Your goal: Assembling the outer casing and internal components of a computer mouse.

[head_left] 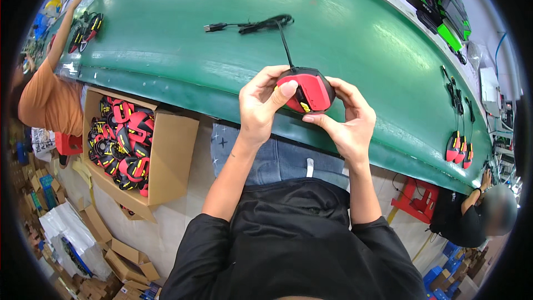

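Note:
Between my two hands is a red and black computer mouse with yellow accents, held above the near edge of the green belt. My left hand grips its left side, thumb on the shell. On the other side my right hand pinches it, thumb at the lower edge and fingers round the right flank. A black cable runs from the mouse's far end to a tied bundle on the belt, its plug pointing left.
An open carton full of red and black mouse shells stands at left. Several corded mice lie on the belt at right, more at far left. Co-workers sit at left and right. Black and green boxes line the far side.

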### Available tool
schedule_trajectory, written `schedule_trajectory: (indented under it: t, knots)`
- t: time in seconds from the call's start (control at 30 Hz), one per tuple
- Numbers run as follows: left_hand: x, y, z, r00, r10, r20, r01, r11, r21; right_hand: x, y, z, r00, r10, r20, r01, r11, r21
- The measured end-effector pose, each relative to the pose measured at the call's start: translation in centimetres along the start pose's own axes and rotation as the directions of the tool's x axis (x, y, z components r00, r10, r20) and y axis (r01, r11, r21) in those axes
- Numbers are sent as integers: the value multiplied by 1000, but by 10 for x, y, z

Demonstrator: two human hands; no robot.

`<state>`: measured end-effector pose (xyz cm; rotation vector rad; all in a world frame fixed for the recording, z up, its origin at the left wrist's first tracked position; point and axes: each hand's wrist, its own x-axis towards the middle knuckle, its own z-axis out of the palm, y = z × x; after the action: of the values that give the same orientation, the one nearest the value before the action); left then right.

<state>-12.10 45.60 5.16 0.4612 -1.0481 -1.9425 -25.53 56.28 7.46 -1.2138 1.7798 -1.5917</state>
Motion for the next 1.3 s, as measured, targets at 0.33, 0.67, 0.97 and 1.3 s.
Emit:
schedule_trajectory:
  t: [0.33,0.67,0.97,1.3]
  knots:
    - [-6,6,3,970,144,195,-197,938,287,10,-12,-6,980,-198,-15,195,973,-127]
    - [3,-3,-11,989,27,146,27,934,-357,5,-14,4,986,-155,57,161,977,-136]
    - [-7,-13,10,990,-95,105,47,921,388,-21,50,-135,729,411,-547,-429,898,103]
    - [-2,-17,16,988,-95,125,43,931,363,-63,86,-325,401,-170,-900,-842,319,-435]
